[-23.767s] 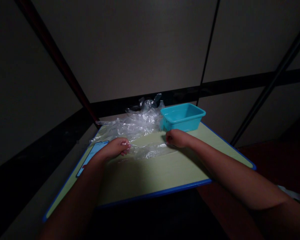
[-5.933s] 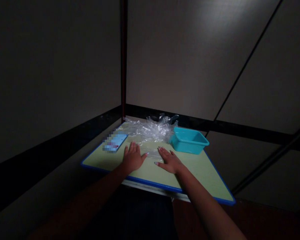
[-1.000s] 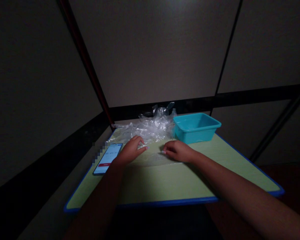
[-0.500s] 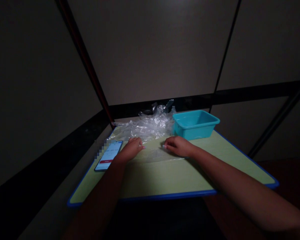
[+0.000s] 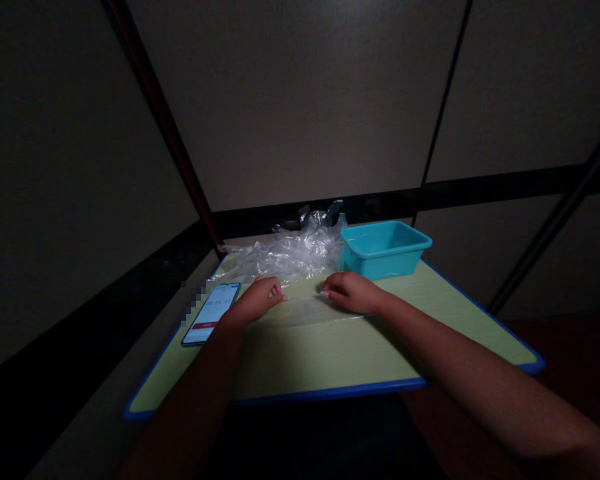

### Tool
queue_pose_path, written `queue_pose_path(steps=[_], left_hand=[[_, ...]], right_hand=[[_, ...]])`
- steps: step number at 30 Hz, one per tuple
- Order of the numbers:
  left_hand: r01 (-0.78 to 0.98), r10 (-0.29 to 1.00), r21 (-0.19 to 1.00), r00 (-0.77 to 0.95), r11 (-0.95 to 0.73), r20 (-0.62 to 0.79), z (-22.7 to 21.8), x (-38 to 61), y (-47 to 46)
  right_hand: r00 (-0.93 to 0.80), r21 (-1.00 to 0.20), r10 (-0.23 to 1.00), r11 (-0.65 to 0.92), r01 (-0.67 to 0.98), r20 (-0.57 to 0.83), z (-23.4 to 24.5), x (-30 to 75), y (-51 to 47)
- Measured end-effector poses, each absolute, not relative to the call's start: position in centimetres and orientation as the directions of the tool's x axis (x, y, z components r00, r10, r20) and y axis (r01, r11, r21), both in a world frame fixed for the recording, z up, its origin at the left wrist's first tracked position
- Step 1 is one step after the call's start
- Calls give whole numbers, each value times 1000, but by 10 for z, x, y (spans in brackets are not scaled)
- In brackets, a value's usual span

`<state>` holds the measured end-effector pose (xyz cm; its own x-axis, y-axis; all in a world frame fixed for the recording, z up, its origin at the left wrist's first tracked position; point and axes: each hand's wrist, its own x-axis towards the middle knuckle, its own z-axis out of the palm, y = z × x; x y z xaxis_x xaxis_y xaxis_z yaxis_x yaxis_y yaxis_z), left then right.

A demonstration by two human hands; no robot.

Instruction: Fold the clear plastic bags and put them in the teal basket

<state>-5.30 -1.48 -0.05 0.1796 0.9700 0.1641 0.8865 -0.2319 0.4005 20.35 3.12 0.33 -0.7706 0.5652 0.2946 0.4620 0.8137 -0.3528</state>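
Note:
A flat, clear plastic bag (image 5: 305, 312) lies on the light green table, stretched between my two hands. My left hand (image 5: 261, 298) pinches its far edge on the left side, thumb pointing inward. On the right, my right hand (image 5: 353, 292) grips the same edge with bent fingers and thumb together. The see-through film is hard to make out against the tabletop. Just beyond my hands spreads a crumpled heap of clear plastic bags (image 5: 300, 250).
A turquoise plastic basin (image 5: 385, 250) stands at the back right of the table (image 5: 330, 363), which has a blue edge. A phone (image 5: 211, 315) with a lit screen lies at the left, beside my left forearm. Dark wall panels (image 5: 320, 100) rise behind.
The whole view has shifted slightly, so the table things sit a little further left. My left thumb has turned a little; both hands stay at the bag's edge.

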Motion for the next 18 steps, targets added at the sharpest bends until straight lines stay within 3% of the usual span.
queue_pose_path(steps=[7, 14, 18], left_hand=[[800, 977, 562, 198, -209, 82, 2, -57, -15], [790, 971, 566, 217, -233, 97, 7, -59, -17], [799, 972, 557, 227, -224, 65, 10, -59, -18]], right_hand=[[-789, -355, 543, 826, 439, 288, 3, 203, 29], [-851, -304, 346, 923, 234, 394, -3, 196, 23], [-875, -323, 344, 917, 234, 342, -6, 191, 17]])
